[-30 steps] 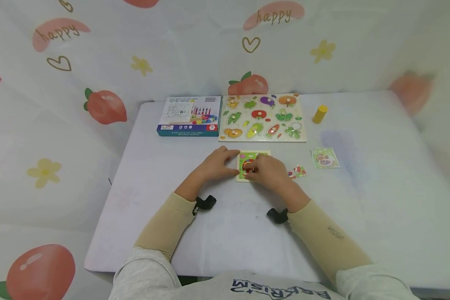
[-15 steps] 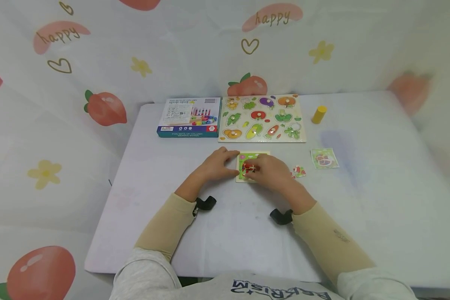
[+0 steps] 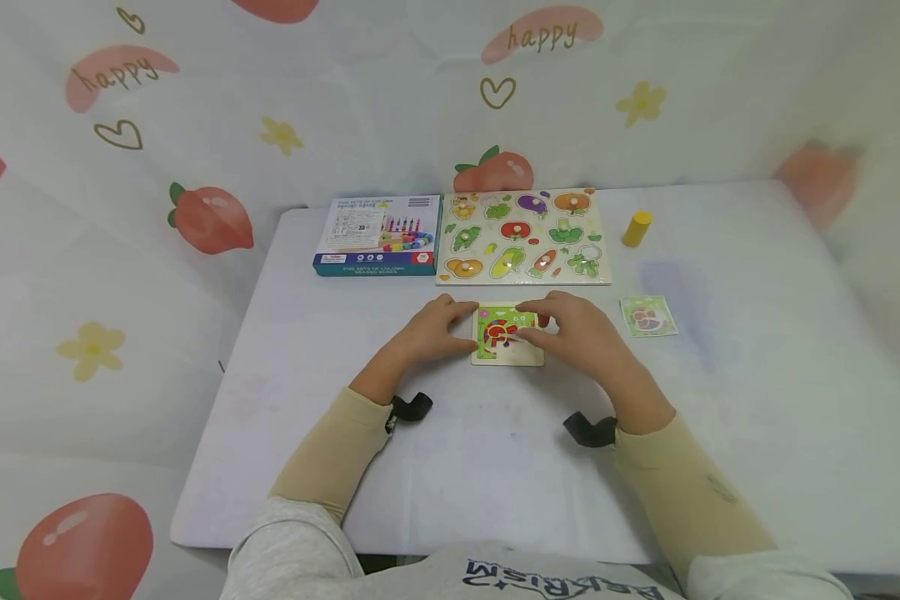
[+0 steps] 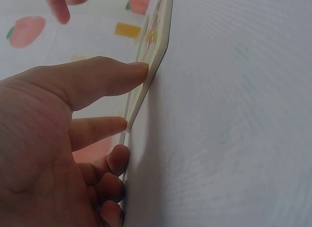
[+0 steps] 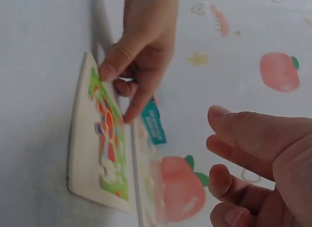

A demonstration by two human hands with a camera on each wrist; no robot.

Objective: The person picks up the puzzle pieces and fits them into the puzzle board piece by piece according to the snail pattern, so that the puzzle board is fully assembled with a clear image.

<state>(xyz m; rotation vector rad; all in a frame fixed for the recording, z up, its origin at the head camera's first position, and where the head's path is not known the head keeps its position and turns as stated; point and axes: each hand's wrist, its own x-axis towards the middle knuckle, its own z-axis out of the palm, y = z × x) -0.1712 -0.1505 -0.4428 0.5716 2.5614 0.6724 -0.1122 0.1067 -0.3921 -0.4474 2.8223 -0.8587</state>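
A small square wooden jigsaw puzzle point(image 3: 525, 357) lies flat at the table's middle. Green and red pieces fill part of it; bare wood shows at its lower right. My left hand point(image 3: 433, 330) touches its left edge with extended thumb and index finger, as the left wrist view confirms on the board's rim point(image 4: 161, 53). My right hand point(image 3: 583, 333) hovers over the puzzle's right side, fingers relaxed and apart. In the right wrist view, nothing shows between the fingers of my right hand point(image 5: 287, 163). The spot where loose pieces lay is hidden under this hand.
A picture card point(image 3: 648, 317) lies to the right. Behind stand a yellow cylinder point(image 3: 637, 229), a vegetable peg puzzle board point(image 3: 487, 250) and a flat toy box point(image 3: 376, 236). A patterned cloth backdrop point(image 3: 390, 92) hangs behind the table.
My right hand has drawn back to the right from the puzzle and let go of a red piece, now lying in the board. My left hand has stayed at the left edge.
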